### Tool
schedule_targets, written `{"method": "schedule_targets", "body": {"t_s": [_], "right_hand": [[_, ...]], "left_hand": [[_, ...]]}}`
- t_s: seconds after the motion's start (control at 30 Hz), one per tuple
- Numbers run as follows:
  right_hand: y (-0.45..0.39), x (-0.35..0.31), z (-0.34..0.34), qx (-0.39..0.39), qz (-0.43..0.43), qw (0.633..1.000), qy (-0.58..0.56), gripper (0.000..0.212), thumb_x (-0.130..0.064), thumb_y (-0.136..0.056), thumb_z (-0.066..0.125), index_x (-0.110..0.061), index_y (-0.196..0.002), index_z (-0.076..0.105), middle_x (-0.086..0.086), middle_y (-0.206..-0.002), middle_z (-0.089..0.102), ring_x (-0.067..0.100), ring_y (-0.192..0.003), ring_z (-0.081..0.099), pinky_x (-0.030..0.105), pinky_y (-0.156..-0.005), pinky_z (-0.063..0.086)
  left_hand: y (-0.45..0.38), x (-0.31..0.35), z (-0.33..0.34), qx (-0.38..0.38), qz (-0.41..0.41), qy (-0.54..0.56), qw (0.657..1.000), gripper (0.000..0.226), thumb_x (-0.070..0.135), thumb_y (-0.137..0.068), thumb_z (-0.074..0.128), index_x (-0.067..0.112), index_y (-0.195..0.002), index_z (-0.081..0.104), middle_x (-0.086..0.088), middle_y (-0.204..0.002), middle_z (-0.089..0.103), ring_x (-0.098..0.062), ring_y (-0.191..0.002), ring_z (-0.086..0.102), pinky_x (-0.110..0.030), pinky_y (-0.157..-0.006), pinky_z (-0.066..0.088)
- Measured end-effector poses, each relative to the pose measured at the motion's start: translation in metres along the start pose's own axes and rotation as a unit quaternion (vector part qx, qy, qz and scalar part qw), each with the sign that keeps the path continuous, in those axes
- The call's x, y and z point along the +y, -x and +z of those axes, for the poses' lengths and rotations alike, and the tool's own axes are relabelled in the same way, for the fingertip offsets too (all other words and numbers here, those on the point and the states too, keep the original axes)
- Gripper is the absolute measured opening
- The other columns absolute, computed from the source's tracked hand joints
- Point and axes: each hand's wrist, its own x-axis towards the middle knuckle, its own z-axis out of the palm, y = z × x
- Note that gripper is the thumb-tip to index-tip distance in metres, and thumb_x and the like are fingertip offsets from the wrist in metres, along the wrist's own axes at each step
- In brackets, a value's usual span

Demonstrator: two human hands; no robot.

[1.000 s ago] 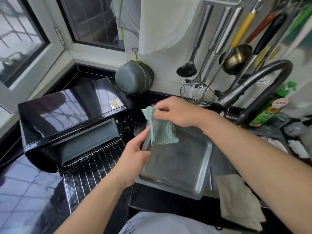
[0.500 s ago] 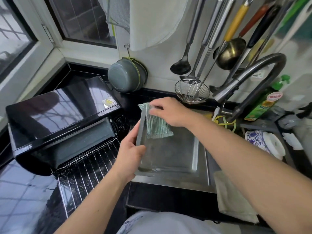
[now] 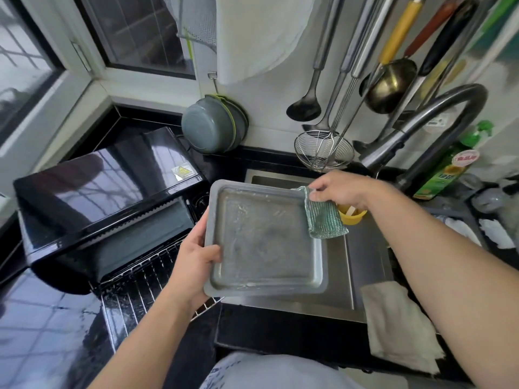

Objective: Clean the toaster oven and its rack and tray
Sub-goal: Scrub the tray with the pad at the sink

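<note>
Two hands worked over the sink [image 3: 351, 265]. The left hand [image 3: 193, 265] had its grip around the left edge of the grey tray [image 3: 266, 240], thumb over the rim, holding it face up above the basin. The right hand [image 3: 341, 189] pinched a green scrubbing cloth [image 3: 323, 217] at the tray's far right corner. Left of them, the black toaster oven [image 3: 106, 197] stood open on the dark tabletop [image 3: 42, 332], its wire rack [image 3: 140, 279] pulled out in front.
</note>
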Motion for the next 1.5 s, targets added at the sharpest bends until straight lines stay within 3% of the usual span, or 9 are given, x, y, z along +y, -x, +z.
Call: {"method": "schedule_targets", "body": {"t_s": [0.13, 0.4, 0.5, 0.57, 0.7, 0.9, 1.07, 1.23, 1.5], "right_hand": [[0.000, -0.059, 0.031, 0.004, -0.101, 0.992, 0.078, 0.039, -0.030, -0.094, 0.067, -0.036, -0.056, 0.061, -0.023, -0.050, 0.051, -0.005, -0.051, 0.043, 0.009, -0.052, 0.033], [0.001, -0.040, 0.028, 0.023, -0.136, 0.983, 0.123, 0.038, -0.023, -0.096, 0.061, -0.010, -0.065, 0.044, -0.004, -0.063, 0.037, 0.009, -0.061, 0.034, 0.030, -0.062, 0.032], [0.009, -0.004, 0.026, 0.119, -0.033, 0.978, 0.167, 0.012, -0.030, -0.093, 0.065, -0.025, -0.085, 0.071, -0.007, -0.092, 0.052, 0.014, -0.092, 0.042, 0.037, -0.092, 0.038], [0.010, 0.001, 0.046, 0.262, -0.019, 0.945, 0.195, 0.031, -0.027, -0.091, 0.067, -0.026, -0.123, 0.066, -0.005, -0.111, 0.050, 0.017, -0.109, 0.040, 0.038, -0.102, 0.037], [0.025, -0.018, 0.090, 0.438, -0.090, 0.858, 0.253, 0.029, 0.001, -0.082, 0.066, -0.019, -0.101, 0.060, -0.003, -0.105, 0.051, 0.019, -0.098, 0.046, 0.034, -0.081, 0.045], [0.051, -0.037, 0.142, 0.338, -0.157, 0.909, 0.187, 0.053, 0.013, -0.079, 0.051, -0.016, -0.123, 0.057, -0.002, -0.124, 0.050, 0.017, -0.117, 0.044, 0.028, -0.100, 0.041], [0.049, -0.043, 0.121, 0.420, -0.009, 0.887, 0.193, 0.058, -0.003, -0.075, 0.061, -0.012, -0.132, 0.048, 0.013, -0.136, 0.044, 0.032, -0.121, 0.041, 0.039, -0.103, 0.039], [0.056, -0.080, 0.151, 0.271, -0.249, 0.914, 0.174, 0.061, 0.002, -0.071, 0.044, -0.010, -0.129, 0.057, 0.005, -0.140, 0.048, 0.025, -0.130, 0.040, 0.038, -0.111, 0.034], [0.054, -0.038, 0.109, 0.363, 0.009, 0.904, 0.227, 0.051, -0.010, -0.081, 0.062, -0.008, -0.130, 0.049, 0.007, -0.133, 0.047, 0.027, -0.121, 0.041, 0.036, -0.106, 0.037]], "left_hand": [[-0.005, -0.002, 0.011, -0.019, -0.008, -0.043, 0.999, 0.103, -0.030, -0.073, 0.036, 0.045, -0.139, 0.061, -0.012, -0.127, 0.071, -0.040, -0.108, 0.071, -0.054, -0.087, 0.058], [0.000, -0.011, 0.009, 0.020, 0.000, 0.001, 1.000, 0.107, -0.031, -0.070, 0.030, 0.044, -0.139, 0.062, -0.012, -0.131, 0.069, -0.039, -0.111, 0.069, -0.056, -0.091, 0.056], [0.003, -0.011, -0.001, 0.039, -0.010, 0.028, 0.999, 0.108, -0.031, -0.069, 0.029, 0.046, -0.137, 0.062, -0.010, -0.131, 0.069, -0.037, -0.110, 0.069, -0.051, -0.085, 0.057], [0.003, -0.010, -0.001, 0.043, -0.015, 0.037, 0.998, 0.109, -0.029, -0.066, 0.029, 0.047, -0.137, 0.062, -0.011, -0.133, 0.068, -0.038, -0.111, 0.067, -0.057, -0.090, 0.053], [0.003, -0.008, 0.008, 0.064, -0.007, 0.058, 0.996, 0.109, -0.025, -0.061, 0.030, 0.047, -0.137, 0.062, -0.008, -0.131, 0.069, -0.035, -0.110, 0.066, -0.061, -0.094, 0.052], [0.008, -0.005, 0.018, 0.063, 0.007, 0.045, 0.997, 0.107, -0.027, -0.064, 0.031, 0.047, -0.135, 0.064, -0.012, -0.125, 0.069, -0.029, -0.097, 0.064, -0.039, -0.069, 0.055], [0.013, 0.001, 0.031, 0.042, 0.028, 0.044, 0.998, 0.108, -0.029, -0.066, 0.029, 0.043, -0.140, 0.061, -0.005, -0.117, 0.073, -0.025, -0.091, 0.068, -0.036, -0.069, 0.058], [0.016, -0.012, 0.042, 0.027, 0.018, 0.057, 0.998, 0.103, -0.029, -0.066, 0.033, 0.039, -0.136, 0.065, -0.016, -0.123, 0.072, -0.032, -0.101, 0.068, -0.041, -0.079, 0.057], [0.018, -0.007, 0.032, 0.049, 0.032, 0.049, 0.997, 0.106, -0.030, -0.068, 0.030, 0.043, -0.138, 0.062, -0.008, -0.130, 0.070, -0.026, -0.100, 0.070, -0.037, -0.069, 0.058]]}}
